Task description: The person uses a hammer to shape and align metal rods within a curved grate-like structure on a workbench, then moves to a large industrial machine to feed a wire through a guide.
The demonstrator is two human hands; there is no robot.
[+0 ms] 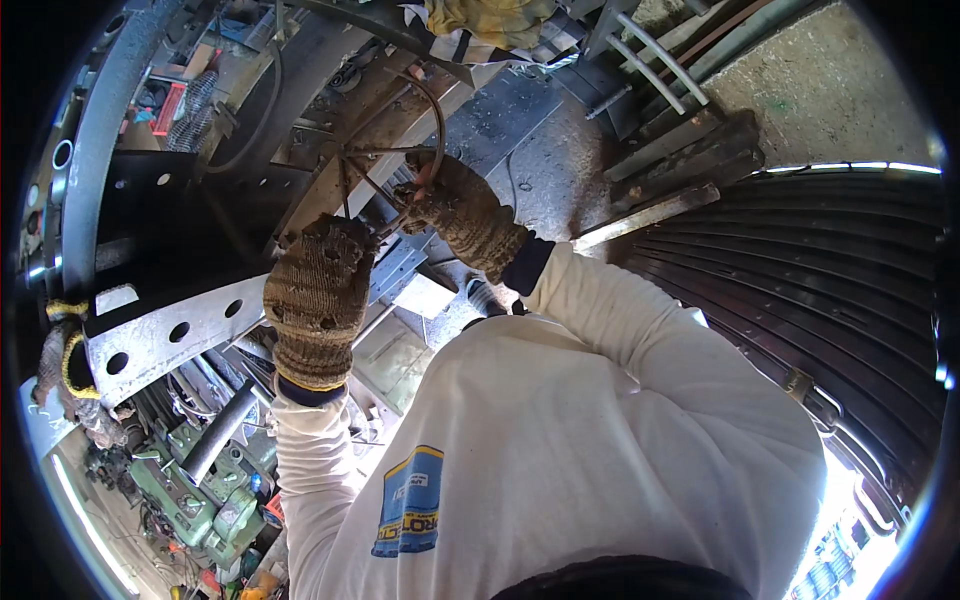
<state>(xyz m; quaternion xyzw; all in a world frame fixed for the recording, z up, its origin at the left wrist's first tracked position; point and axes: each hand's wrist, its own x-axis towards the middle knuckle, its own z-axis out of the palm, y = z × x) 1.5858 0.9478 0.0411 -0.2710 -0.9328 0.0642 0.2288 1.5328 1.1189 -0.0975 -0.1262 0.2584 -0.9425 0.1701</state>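
Both of my hands wear worn brown knitted work gloves with holes in them. Between them is a thin rusty metal hoop with spokes [441,118], its arc curving away from me. My right hand [465,212] is closed around the hoop's right side, where the spokes come close to the glove. My left hand [322,290] is closed at the near end of a spoke; its fingertips are partly hidden by the glove's back. Under and beyond the hoop runs a long rusty metal beam [310,200].
A pale steel plate with round holes [205,322] extends to my left, with gloves [72,350] hung at its end. Below it stands a green machine [195,495]. Metal bars [665,215] lie at the right, near a dark corrugated shutter [800,255]. Yellow cloth [490,18] lies ahead.
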